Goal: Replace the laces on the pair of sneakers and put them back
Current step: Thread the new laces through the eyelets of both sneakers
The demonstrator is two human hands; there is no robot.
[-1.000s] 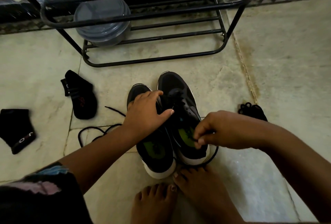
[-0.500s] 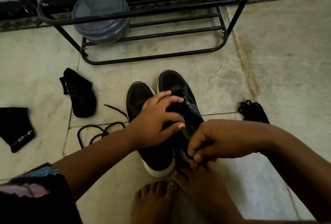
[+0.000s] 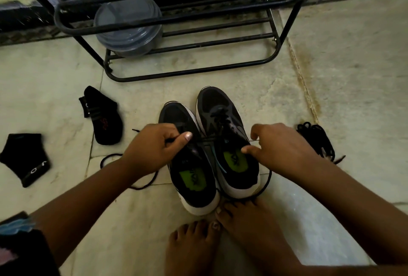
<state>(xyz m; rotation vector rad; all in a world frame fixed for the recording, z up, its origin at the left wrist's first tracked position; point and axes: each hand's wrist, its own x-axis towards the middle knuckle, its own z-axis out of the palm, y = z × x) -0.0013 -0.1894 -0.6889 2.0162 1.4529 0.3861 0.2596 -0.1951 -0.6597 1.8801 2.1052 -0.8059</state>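
Two black sneakers with white soles and green insoles stand side by side on the floor, toes pointing away: the left sneaker (image 3: 192, 178) and the right sneaker (image 3: 223, 107), which has a black lace (image 3: 220, 118) threaded through its eyelets. My left hand (image 3: 152, 147) pinches one end of that lace over the left sneaker. My right hand (image 3: 280, 147) pinches the other end at the right sneaker's collar. The lace runs taut between both hands. A loose black lace (image 3: 110, 158) trails on the floor at the left. A bundled black lace (image 3: 315, 138) lies at the right.
A black metal shoe rack (image 3: 187, 23) stands just beyond the sneakers, with a grey lidded round container (image 3: 128, 26) on its lower shelf. Two black socks (image 3: 103, 116) (image 3: 24, 158) lie on the tiled floor at the left. My bare feet (image 3: 220, 238) touch the sneakers' heels.
Both hands have moved apart from the right sneaker's tongue, the left going left and the right going right, drawing the lace ends out sideways. The green insoles are uncovered now.
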